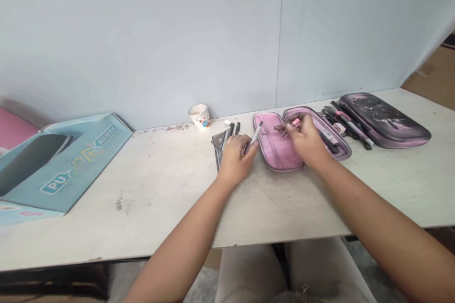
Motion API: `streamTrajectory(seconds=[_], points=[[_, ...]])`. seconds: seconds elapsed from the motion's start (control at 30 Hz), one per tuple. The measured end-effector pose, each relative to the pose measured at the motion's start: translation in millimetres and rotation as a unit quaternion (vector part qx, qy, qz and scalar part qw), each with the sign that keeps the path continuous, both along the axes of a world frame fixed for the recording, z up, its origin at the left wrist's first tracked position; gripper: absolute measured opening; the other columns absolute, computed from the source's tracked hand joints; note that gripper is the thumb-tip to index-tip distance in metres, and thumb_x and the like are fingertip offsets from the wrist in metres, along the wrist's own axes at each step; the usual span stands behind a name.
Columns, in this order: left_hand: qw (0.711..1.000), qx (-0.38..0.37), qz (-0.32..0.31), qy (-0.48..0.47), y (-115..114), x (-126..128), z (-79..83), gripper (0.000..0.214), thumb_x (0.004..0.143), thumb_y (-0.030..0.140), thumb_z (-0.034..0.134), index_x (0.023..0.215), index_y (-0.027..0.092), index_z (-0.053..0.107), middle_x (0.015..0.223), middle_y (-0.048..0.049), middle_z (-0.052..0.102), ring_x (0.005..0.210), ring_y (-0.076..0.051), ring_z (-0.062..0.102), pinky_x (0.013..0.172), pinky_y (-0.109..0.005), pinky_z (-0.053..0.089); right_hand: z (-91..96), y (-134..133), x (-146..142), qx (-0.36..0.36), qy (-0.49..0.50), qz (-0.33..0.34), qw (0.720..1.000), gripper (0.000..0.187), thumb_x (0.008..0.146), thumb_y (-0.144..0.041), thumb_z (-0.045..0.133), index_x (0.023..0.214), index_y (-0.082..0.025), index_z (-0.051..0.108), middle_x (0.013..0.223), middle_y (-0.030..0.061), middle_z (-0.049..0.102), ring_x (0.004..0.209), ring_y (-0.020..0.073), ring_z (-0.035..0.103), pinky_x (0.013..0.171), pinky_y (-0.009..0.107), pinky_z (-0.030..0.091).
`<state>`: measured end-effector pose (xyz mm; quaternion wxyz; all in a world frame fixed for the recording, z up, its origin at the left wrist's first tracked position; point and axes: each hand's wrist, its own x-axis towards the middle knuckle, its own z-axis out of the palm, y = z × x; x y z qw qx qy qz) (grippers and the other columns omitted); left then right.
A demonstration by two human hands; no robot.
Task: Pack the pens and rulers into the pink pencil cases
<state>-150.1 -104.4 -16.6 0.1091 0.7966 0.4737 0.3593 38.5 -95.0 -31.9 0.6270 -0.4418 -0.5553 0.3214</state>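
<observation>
The long white surface [149, 208] fills my feed, with a pale blue wall [142, 33] behind it. Taking the open pink pencil case [275, 151] as my centre, a printed blue carton [71, 165] lies at 9 o'clock, well apart from the hands, with a pink board [14, 128] beyond it. A closed-looking black-and-pink pouch [384, 120] sits at 3 o'clock.

One dark marker [329, 139] already lies in the right half of the case, while the rest sits outside: a heap of loose pens [346, 128] at 2 o'clock, and a grey set square [218, 142] with a few dark pens [232, 129] at 10 o'clock. A paper cup [199, 117] stands farther out that way.

My view shows the left hand [236, 161] just beside the case, its fingers [249, 147] closed on a silver marker pen [254, 136]. The right hand [307, 141] sits over the case, partly hiding it, its fingers [284, 128] pinched together on a small pink item [295, 123].
</observation>
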Motion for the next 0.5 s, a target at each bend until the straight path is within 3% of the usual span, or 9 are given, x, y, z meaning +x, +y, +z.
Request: streamTrajectory(seconds=[0.1,0.2,0.37,0.5], points=[[0.996,0.035,-0.042,0.074,-4.2,5.2,-3.0,0.024,0.086,0.036,0.044,0.074,0.018,0.054,0.079,-0.0039,0.056,0.082,-0.018,0.049,0.078,-0.032,0.037,6.2,-0.8,2.3,0.023,0.128,0.006,0.991,0.018,0.083,-0.032,0.049,0.091,-0.025,0.034,0.081,-0.001,0.059,0.076,0.0141,0.063,0.075,0.036,0.051],[0.993,0.038,-0.052,0.1,-5.2,7.4,-4.8,0.026,0.087,0.037,0.042,0.076,0.018,0.055,0.081,-0.005,0.057,0.084,-0.018,0.048,0.078,-0.032,0.037,9.6,-1.4,-0.8,0.033,0.196,0.015,0.98,0.019,0.082,-0.034,0.051,0.09,-0.025,0.036,0.086,-0.0001,0.061,0.081,0.0144,0.064,0.075,0.035,0.052],[0.99,0.034,-0.069,0.119,-4.2,6.9,-5.1,0.026,0.088,0.037,0.042,0.078,0.017,0.056,0.082,-0.0051,0.057,0.085,-0.019,0.048,0.079,-0.033,0.037,6.7,0.6,-6.0,0.027,0.229,0.038,0.972,0.024,0.08,-0.036,0.056,0.091,-0.025,0.039,0.086,-0.001,0.062,0.084,0.0147,0.065,0.078,0.036,0.053],[0.989,0.032,-0.073,0.126,-4.2,7.6,-6.8,0.026,0.088,0.037,0.042,0.079,0.018,0.056,0.085,-0.005,0.057,0.088,-0.019,0.048,0.08,-0.034,0.036,4.4,-2.0,-12.5,0.004,0.2,0.051,0.978,0.027,0.08,-0.041,0.056,0.091,-0.024,0.039,0.084,-0.0014,0.063,0.084,0.0146,0.065,0.079,0.037,0.052]])
